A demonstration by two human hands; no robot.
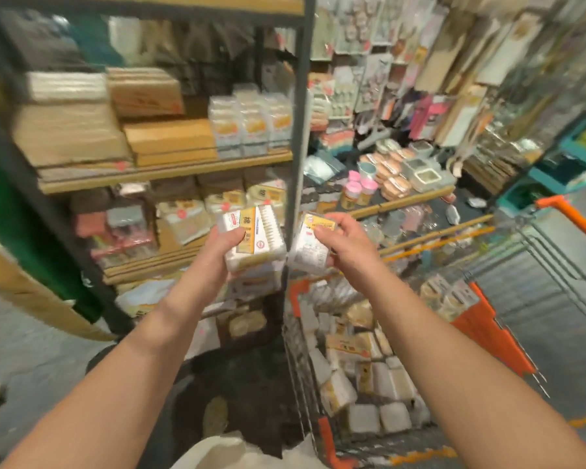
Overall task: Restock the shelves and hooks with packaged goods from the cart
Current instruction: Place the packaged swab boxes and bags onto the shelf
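Blurry shop shelves (163, 172), L grip (222, 247) holding swab pack (254, 240), R grip (339, 240) pinching 2nd pack (310, 247), labels unreadable

Shelving unit (170, 170) stands ahead and to the left; its upright post (296, 164) rises at centre. Cart (403, 333) sits lower right, just beside that post, with packaged goods (369, 384) piled inside. Both hands are raised in front of the lower shelves — left hand (222, 247) holding a pack (254, 238) left of the post, right hand (340, 240) holding another pack (310, 245) just right of it. Hanging goods (403, 62) fill the wall behind the cart.
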